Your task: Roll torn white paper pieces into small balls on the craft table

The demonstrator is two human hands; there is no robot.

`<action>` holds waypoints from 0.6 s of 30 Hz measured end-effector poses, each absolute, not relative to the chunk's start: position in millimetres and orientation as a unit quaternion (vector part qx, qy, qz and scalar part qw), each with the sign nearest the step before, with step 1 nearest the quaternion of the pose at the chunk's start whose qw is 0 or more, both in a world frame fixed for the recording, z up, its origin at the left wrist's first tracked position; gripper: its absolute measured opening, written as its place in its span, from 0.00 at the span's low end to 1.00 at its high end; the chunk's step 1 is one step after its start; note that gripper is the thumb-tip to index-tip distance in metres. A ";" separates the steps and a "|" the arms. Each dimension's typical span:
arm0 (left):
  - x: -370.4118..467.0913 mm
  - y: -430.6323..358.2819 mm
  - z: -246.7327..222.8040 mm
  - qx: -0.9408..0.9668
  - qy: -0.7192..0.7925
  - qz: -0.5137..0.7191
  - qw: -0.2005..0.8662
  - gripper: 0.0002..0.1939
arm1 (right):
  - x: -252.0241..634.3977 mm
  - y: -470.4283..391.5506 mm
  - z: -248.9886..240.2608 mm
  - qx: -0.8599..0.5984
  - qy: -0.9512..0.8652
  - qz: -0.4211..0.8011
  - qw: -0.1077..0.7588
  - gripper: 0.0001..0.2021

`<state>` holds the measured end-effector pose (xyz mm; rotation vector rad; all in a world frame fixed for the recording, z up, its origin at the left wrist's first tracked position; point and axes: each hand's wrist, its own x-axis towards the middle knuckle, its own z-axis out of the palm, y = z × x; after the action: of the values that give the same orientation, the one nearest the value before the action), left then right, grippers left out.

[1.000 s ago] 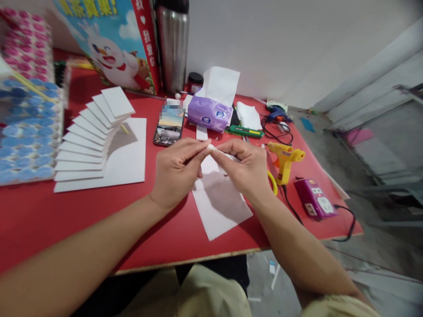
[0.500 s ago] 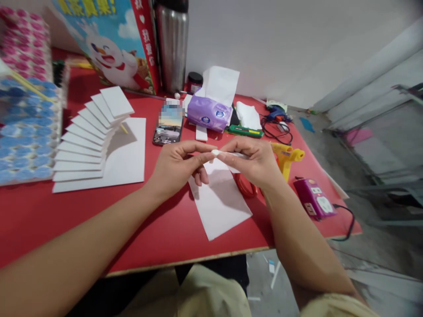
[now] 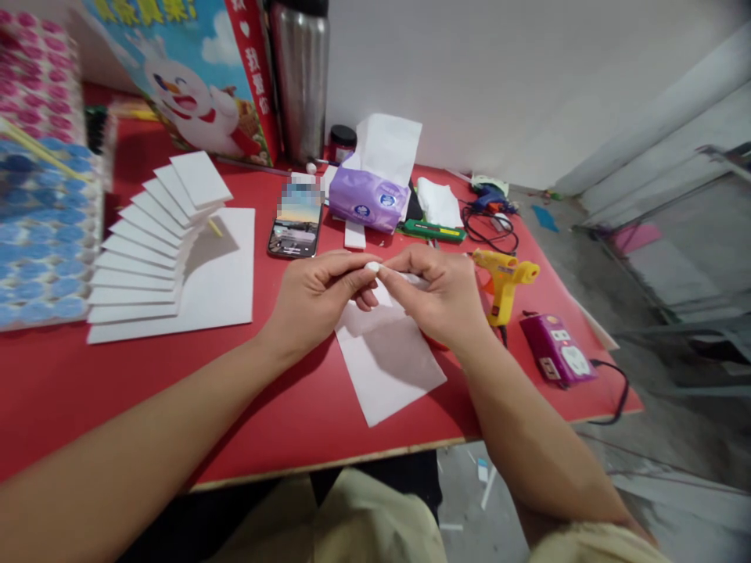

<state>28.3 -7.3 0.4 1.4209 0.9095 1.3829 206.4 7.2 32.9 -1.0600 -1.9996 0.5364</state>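
- Left hand [image 3: 314, 301] and right hand [image 3: 440, 293] were closed at the fingertips, gripping a small white piece [image 3: 372, 267] between them, above a white sheet [image 3: 399, 371] on the red worktop [image 3: 282, 426].
- Fingers hid most of its shape; uneven pinching or pulling could have bent or torn it, if it was thin.
- Loosened fingertips could have dropped it onto the sheet, white against white, easily lost.
- Swinging outward, the right hand could have knocked the nearby yellow glue gun [image 3: 504, 274].
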 end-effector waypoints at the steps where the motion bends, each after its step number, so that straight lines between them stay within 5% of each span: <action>1: 29.2 -7.9 0.1 0.579 0.374 0.567 0.451 0.08 | 203.6 5.1 31.7 -0.422 -0.790 0.198 0.399 0.08; 4: 29.8 -8.7 0.5 0.591 0.393 0.570 0.415 0.08 | 197.9 1.4 31.2 -0.435 -0.769 0.234 0.405 0.09; 8: 24.4 -5.7 4.0 0.618 0.417 0.552 0.374 0.08 | 200.1 7.9 38.7 -0.433 -0.624 0.532 0.376 0.15; 12: 17.5 -1.1 7.7 0.654 0.402 0.534 0.355 0.09 | 207.7 21.2 45.3 -0.388 -0.434 0.775 0.248 0.27; 18: 16.9 0.1 8.1 0.664 0.373 0.507 0.403 0.09 | 210.6 23.7 40.9 -0.339 -0.368 0.835 0.227 0.18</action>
<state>16.9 0.1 8.1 1.6769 0.9414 1.2816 210.6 23.7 40.9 -0.9348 -1.0143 2.3017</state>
